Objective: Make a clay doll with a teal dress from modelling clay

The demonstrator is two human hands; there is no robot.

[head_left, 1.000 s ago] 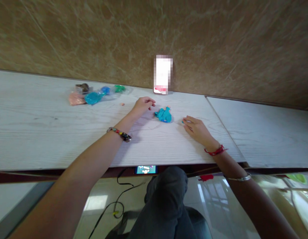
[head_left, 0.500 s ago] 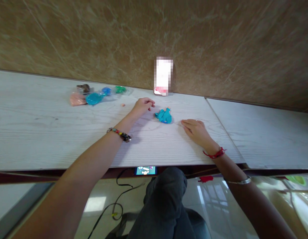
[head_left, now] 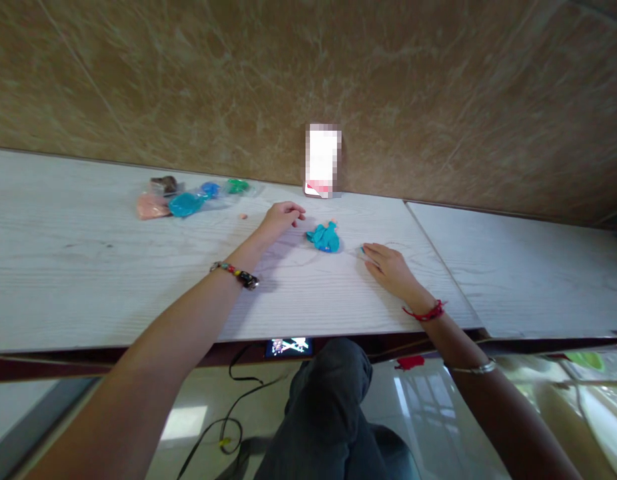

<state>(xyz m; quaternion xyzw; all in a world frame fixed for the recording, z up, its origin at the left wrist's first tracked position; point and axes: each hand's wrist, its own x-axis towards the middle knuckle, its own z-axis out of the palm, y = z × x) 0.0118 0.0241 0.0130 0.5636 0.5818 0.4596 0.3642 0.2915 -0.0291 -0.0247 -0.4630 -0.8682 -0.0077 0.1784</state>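
Observation:
Beside the blue clay figure (head_left: 324, 237), my left hand (head_left: 283, 219) rests on the white tabletop with its fingers loosely bent and slightly apart, nothing in them. The figure is lumpy, with small peach bits on its top edge, and no hand touches it. On its other side my right hand (head_left: 386, 263) lies low on the table, fingers stretched out and thumb apart. A small blue piece of clay (head_left: 362, 249) shows at its fingertips, mostly covered by them. A tiny peach clay piece (head_left: 243, 216) sits left of my left hand.
At the back left lie clear bags of clay: peach (head_left: 152, 208), blue (head_left: 186, 205), green (head_left: 237, 186) and brown (head_left: 163, 185). A phone (head_left: 322, 160) with a blurred-out screen leans on the marbled wall. Another lit screen (head_left: 289, 346) is below the table's front edge, above cables (head_left: 229, 420).
My right fingers, bent around the blue piece at first, flattened over it, and its edge shows again now. My left hand and the clay figure stay in place. The view has shifted slightly.

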